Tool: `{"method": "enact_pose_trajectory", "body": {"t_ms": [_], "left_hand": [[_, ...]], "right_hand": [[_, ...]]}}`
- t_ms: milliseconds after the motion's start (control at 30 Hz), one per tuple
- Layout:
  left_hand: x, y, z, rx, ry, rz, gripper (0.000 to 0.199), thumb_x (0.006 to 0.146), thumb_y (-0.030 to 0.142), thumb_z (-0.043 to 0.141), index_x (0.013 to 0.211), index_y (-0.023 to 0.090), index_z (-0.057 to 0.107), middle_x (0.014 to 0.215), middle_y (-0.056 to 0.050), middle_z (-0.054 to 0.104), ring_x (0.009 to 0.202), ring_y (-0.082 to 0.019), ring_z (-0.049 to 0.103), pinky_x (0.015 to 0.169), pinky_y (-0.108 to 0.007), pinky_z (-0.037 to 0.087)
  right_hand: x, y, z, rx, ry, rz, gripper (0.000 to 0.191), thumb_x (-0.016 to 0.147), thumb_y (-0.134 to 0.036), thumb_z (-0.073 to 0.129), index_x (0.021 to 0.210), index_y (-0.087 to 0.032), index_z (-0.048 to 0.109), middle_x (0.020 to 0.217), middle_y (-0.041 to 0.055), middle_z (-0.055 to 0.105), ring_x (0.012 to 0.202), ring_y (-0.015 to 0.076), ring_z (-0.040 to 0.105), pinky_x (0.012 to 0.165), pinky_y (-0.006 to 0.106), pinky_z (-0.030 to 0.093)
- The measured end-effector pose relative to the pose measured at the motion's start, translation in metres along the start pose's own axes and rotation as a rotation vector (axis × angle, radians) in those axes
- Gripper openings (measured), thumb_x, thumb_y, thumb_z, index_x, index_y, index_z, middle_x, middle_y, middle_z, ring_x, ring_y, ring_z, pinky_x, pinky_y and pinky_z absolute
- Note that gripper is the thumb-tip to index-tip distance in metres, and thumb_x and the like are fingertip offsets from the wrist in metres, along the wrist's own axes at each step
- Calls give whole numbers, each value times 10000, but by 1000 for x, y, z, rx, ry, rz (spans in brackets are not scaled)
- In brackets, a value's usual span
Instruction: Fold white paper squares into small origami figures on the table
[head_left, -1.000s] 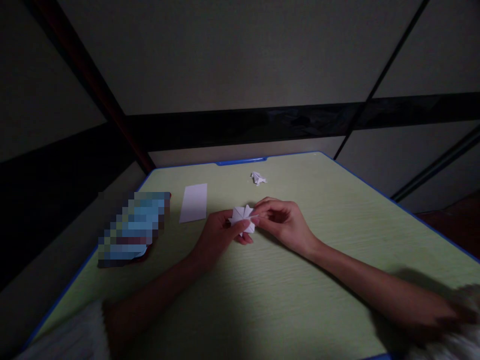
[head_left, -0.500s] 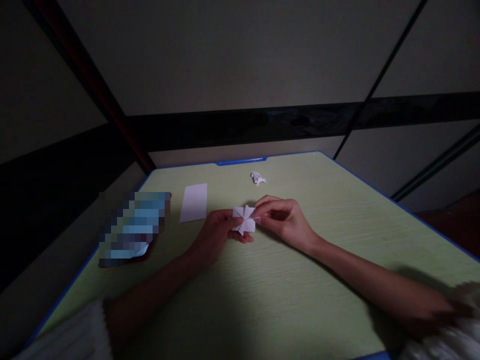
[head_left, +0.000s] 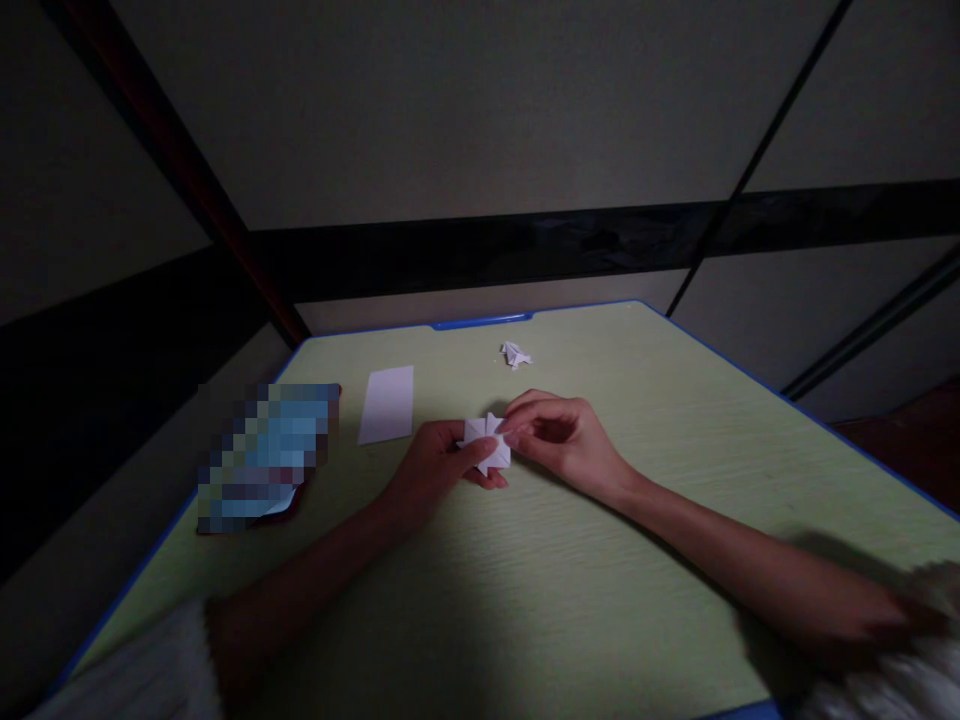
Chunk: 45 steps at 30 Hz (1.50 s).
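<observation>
At the pale green, blue-edged table (head_left: 525, 610), your left hand (head_left: 429, 468) pinches a small folded white paper (head_left: 500, 458), creased into pointed flaps, between thumb and fingers, while your right hand (head_left: 583, 450) nips its right edge with closed fingertips. Leftward lies a flat white sheet (head_left: 387, 405); farther off, an origami figure (head_left: 514, 355), then black-banded panels (head_left: 450, 130) behind.

On a blue-edged table (head_left: 660, 400), a pixelated device (head_left: 274, 455), a white sheet (head_left: 387, 405) and a folded-paper figure (head_left: 514, 355).
</observation>
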<state>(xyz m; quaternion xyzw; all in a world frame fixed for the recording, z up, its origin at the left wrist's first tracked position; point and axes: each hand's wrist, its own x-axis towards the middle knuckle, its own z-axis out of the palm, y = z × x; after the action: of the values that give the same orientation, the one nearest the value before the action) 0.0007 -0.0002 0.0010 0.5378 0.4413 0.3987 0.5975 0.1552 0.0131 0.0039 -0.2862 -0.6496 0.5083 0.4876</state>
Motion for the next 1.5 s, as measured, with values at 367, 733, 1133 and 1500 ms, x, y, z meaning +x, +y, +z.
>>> {"method": "enact_pose_trajectory", "body": {"t_ms": [367,733,1133,1500], "left_hand": [[0,3,1,-133,-12,-58,111,619,182,558,639,87,611,523,-21,621,439,-113,572,457,-222,448],[0,9,-1,-177,-59,-119,124,607,195,575,575,78,598,467,-36,608,408,-116,562,423,-212,424],[0,5,0,-124,-17,-79,151,605,241,639,608,91,627,525,-26,625,423,-93,556,458,-209,448],[-3,2,2,-97,59,-34,132,643,225,623,672,98,634,571,-18,642,477,-102,594,475,-190,483]], "right_hand": [[0,1,-2,-23,-16,3,44,647,-159,618,635,-162,661,758,28,541,598,81,505,554,246,417],[1,1,-5,23,-58,24,106,612,-92,631,625,-187,674,739,10,551,594,75,501,538,238,416],[1,-3,-3,82,-54,94,53,599,-149,649,605,-142,597,703,-1,533,558,61,483,527,222,404],[2,-4,1,39,33,182,178,594,-187,653,528,-129,498,606,-20,494,541,61,422,508,210,333]]}}
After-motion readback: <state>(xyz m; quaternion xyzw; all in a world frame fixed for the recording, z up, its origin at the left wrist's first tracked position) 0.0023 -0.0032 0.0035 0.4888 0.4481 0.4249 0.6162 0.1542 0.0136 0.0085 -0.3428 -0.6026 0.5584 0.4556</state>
